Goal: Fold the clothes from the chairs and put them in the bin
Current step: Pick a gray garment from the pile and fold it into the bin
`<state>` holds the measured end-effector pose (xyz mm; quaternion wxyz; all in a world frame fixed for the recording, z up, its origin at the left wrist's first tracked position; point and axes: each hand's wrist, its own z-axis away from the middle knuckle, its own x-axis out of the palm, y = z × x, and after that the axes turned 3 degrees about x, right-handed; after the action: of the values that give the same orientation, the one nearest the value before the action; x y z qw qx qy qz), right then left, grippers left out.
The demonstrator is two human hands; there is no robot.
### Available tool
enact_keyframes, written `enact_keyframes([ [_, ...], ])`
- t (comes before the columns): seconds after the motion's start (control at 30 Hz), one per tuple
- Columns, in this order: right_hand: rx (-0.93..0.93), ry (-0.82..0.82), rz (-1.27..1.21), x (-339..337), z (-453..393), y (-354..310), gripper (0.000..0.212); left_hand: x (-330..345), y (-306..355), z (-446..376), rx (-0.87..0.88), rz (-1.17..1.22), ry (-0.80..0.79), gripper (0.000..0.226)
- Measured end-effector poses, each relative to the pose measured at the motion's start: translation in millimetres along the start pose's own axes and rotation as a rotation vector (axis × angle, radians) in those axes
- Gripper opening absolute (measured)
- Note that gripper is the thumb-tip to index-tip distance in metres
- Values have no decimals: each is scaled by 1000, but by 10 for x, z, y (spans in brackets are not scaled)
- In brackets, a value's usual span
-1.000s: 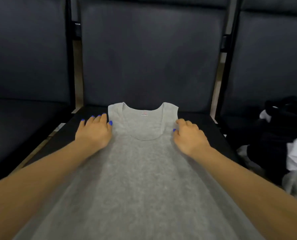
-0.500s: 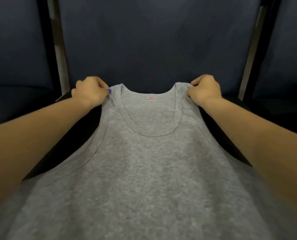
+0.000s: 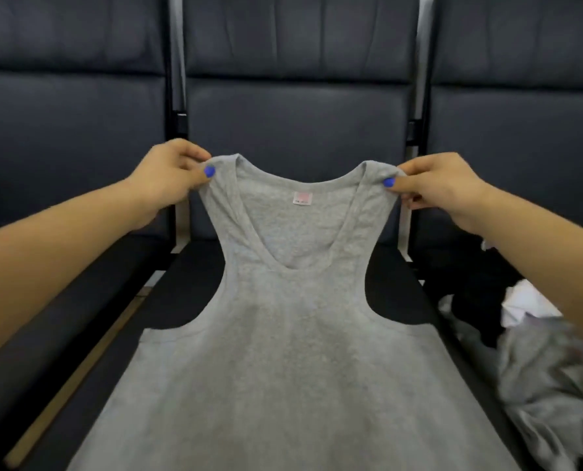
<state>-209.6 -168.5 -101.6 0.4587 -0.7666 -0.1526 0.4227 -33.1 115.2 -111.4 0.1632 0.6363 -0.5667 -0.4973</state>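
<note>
My left hand [image 3: 167,178] pinches left shoulder strap of grey tank top [image 3: 283,334], thumb and fingers [image 3: 209,171] pressed on fabric. My right hand [image 3: 436,188] pinches right strap likewise. Straps lifted; top's body spread on middle chair seat [image 3: 194,283]. Heap of crumpled clothes [image 3: 535,351] on right seat.

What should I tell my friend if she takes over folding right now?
Left hand: pinches the left strap of the grey tank top.
Right hand: pinches the right strap.
The straps are lifted; the top's body lies spread along the middle chair seat.
More clothes lie heaped on the seat to the right.
Done: the top is spread out, no fold made.
Left: fold it, bin it, then the heap. The bin is not in view.
</note>
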Motion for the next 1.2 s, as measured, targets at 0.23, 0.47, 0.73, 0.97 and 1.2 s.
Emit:
enact_keyframes([
  [0.23,-18,-223,-49,-699,1182,-288,7,-618,640,1111,71,116,-30,12],
  [0.47,-5,-391,-55,-918,2182,-153,20,-1022,827,2152,83,202,-130,11],
  [0.73,102,-670,11,-693,2828,369,73,-1114,552,3185,-48,195,-384,36],
  [0.97,175,-801,117,-496,2989,553,9,-1056,102,3463,-125,192,-602,65],
  [1.2,275,-1029,209,-215,3026,612,12,-980,-78,3313,-236,35,-746,54],
])
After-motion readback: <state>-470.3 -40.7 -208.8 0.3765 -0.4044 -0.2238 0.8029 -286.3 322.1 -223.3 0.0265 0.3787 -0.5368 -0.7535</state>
